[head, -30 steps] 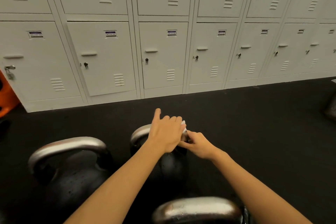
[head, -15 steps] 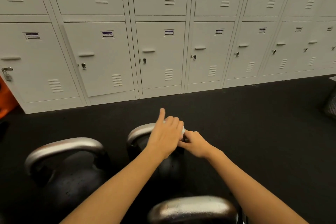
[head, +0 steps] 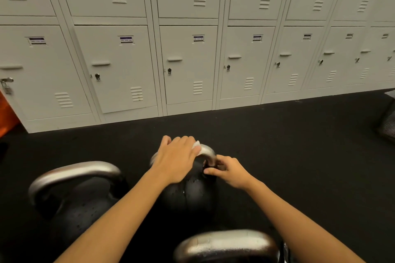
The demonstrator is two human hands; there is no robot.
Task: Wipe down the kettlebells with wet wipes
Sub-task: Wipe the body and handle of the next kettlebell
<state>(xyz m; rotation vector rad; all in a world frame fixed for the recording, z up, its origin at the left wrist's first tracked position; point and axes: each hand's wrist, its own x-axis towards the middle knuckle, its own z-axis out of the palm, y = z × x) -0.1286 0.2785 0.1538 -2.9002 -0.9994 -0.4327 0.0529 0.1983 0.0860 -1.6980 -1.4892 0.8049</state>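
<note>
Three black kettlebells with steel handles stand on the dark floor. The middle kettlebell (head: 190, 196) has water droplets on its body. My left hand (head: 176, 158) lies over the top of its handle, pressing a white wet wipe (head: 197, 146) that shows only at the fingertips. My right hand (head: 226, 170) pinches the right leg of that same handle (head: 209, 155). A larger kettlebell (head: 79, 200) stands to the left. The handle of a third kettlebell (head: 226, 245) fills the bottom edge.
A row of grey metal lockers (head: 188, 66) runs across the back, close behind the kettlebells. An orange object (head: 6, 117) sits at the far left edge and a grey bag-like object (head: 388, 121) at the far right. Black rubber flooring (head: 299, 156) extends to the right.
My left hand has slid left along the middle kettlebell's handle with the wipe, uncovering the handle's right curve. My right hand has stayed on the right leg of the handle.
</note>
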